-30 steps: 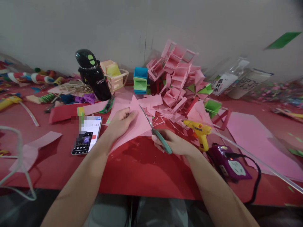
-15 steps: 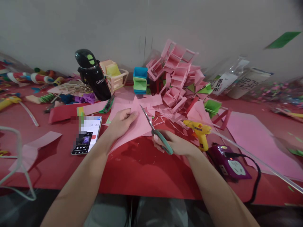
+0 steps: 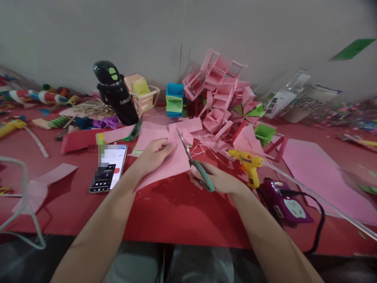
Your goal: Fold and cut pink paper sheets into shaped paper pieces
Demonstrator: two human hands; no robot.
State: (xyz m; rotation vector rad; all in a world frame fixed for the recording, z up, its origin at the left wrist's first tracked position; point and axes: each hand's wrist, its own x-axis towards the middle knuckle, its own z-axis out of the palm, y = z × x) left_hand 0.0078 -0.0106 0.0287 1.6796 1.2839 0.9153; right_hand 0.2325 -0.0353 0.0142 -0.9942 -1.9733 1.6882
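Pink paper (image 3: 168,169) is pinched between the thumb and fingers of my left hand (image 3: 156,156), tilted over the red tabletop. My right hand (image 3: 210,177) is closed around the green handles of a pair of scissors (image 3: 203,175). Their metal blades point up and away, along the right edge of the pink paper. Whether the blades are cutting into the sheet I cannot tell. Just beyond lie pink offcuts (image 3: 188,125) and thin paper scraps.
A phone (image 3: 110,169) lies left of my left forearm, a black bottle (image 3: 116,94) behind it. Right of my right hand are a yellow glue gun (image 3: 249,163) and a purple power socket (image 3: 287,202) with a cable. Pink paper models (image 3: 222,90) are piled at the wall.
The pink paper has dropped flatter, and my left hand has shifted slightly to the right with it. The scissors have barely moved in my right hand.
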